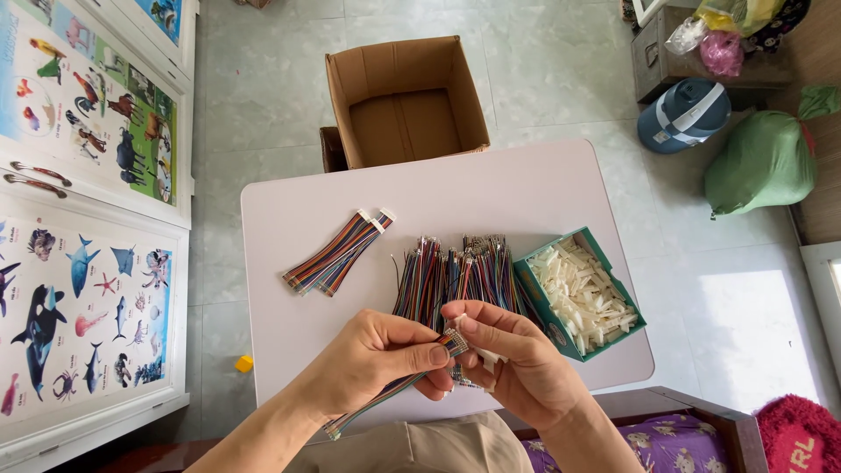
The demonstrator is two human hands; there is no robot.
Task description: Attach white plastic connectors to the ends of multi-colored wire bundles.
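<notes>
- Left hand (377,359) and right hand (512,355) pinch one wire strip (385,394), fingers clamped on its end
- Few finished strips (337,254) lie mid-frame
- Big wire pile (460,271) waits beside the white plugs (583,293)

1. The left hand (377,359) pinches a multicoloured ribbon cable (385,396) between thumb and forefinger; the cable trails down and left from the grip.
2. The right hand (517,355) meets it at the cable's end, fingers closed on a white connector (484,354).
3. Just beyond the grip lies a pile of loose cables (455,271).
4. Right of the grip stands a green box (534,293) of white connectors.
5. Beyond and left of the grip lie finished cables (337,252) on the white table (491,193).
</notes>
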